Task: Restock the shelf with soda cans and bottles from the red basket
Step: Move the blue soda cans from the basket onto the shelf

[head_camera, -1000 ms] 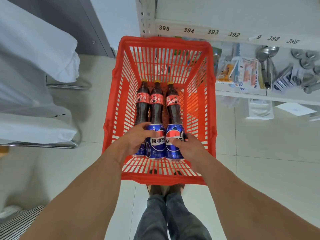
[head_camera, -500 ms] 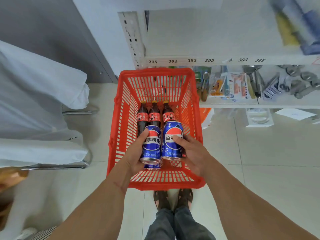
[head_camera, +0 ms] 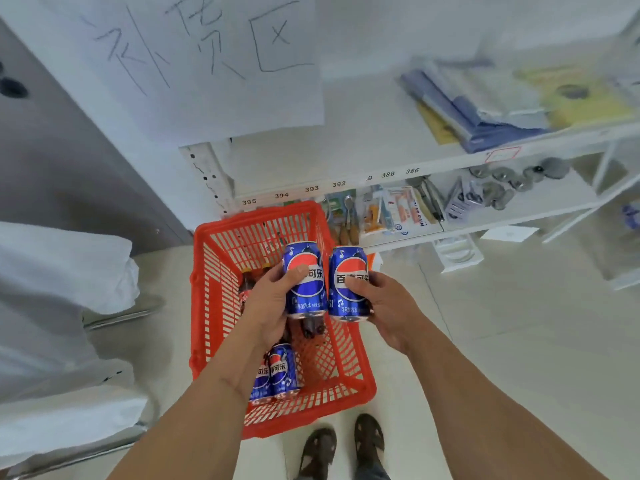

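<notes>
Both cans are up out of the red basket (head_camera: 221, 306) now; a second ago they were lying at its near end with the hands just closing on them. The left hand (head_camera: 268, 306) is wrapped around one blue can (head_camera: 304, 278), thumb across its label, and the right hand (head_camera: 381, 306) is clamped on a second blue can (head_camera: 348, 284), the two held upright and side by side, nearly touching, above the basket's middle. The basket itself sits on the floor hard against the foot of the white shelf (head_camera: 346, 183), and the view has tipped up from it toward the shelf board with the numbered edge strip. That tells me the picking half of this round is done and the carry to the shelf is under way. Left in the basket, near its front wall, are more blue cans (head_camera: 277, 372), two as far as I can tell, and toward its far end the cola bottles (head_camera: 247, 282), mostly hidden behind the left hand, so I cannot count them. Judging by that, the restocking is only starting: nothing from the basket stands on the shelf yet in what I can see.
</notes>
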